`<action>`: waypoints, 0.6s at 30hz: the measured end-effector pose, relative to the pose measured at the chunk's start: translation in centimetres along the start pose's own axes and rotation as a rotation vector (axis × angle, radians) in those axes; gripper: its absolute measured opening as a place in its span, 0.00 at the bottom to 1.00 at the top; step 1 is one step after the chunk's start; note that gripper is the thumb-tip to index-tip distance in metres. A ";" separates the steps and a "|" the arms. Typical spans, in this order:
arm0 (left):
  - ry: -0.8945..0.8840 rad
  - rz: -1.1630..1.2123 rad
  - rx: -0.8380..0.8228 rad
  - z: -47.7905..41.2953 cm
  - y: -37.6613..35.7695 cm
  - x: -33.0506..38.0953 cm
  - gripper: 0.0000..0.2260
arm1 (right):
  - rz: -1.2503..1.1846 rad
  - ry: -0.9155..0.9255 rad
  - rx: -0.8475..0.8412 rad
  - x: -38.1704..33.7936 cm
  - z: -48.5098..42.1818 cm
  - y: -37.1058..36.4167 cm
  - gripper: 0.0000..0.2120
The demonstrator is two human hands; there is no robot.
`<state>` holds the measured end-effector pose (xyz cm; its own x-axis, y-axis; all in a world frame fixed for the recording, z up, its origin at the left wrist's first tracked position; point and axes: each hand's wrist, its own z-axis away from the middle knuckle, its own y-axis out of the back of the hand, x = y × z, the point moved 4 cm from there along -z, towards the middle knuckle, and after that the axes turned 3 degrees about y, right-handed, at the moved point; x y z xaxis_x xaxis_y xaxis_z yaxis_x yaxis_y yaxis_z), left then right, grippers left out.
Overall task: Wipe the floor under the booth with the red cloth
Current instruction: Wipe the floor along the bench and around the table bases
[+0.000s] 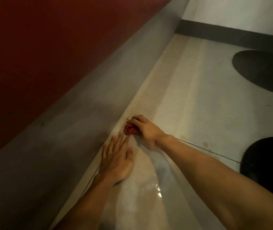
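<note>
Wiping looks to be under way, though how much of the strip is finished cannot be told. The right hand [144, 130] has its fingers [135, 119] clenched around the red cloth [130, 129], which is bunched into a small wad and pressed onto the floor [190, 100] just beside the grey base of the booth [86, 100]. The left hand [115, 161] lies flat on the tiles close behind it, fingers released and spread, holding nothing; it seems to serve as a prop while the person leans in.

My judgement is that the work is somewhere in the middle. A glossy, wet-looking sheen shows on the tiles near the forearms, which suggests that stretch has been passed over, but this may only be reflected light. Beyond the cloth, the band of floor along the booth base runs on toward the dark skirting [223, 34] at the far wall and looks duller, with faint staining close to the edge. A few small reddish spots sit on the tile to the right of the right wrist. That far stretch and those spots appear to be what is left
</note>
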<state>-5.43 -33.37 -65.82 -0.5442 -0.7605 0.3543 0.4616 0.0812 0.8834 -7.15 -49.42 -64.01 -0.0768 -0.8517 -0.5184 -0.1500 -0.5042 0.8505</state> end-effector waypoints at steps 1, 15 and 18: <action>0.002 0.006 0.003 0.0 0.0 0.0 0.23 | 0.017 -0.001 -0.013 0.2 0.3 0.4 0.23; 0.002 -0.011 0.034 0.0 -0.4 0.1 0.23 | 0.025 -0.276 0.134 5.2 9.6 3.7 0.21; 0.006 -0.020 0.047 -0.1 -0.4 0.0 0.23 | 0.029 -0.213 0.092 4.8 11.6 4.1 0.20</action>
<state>-5.59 -33.48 -66.20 -0.5490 -0.7660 0.3345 0.4169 0.0959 0.9039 -19.52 -53.91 -64.07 -0.2876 -0.8113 -0.5090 -0.2335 -0.4560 0.8588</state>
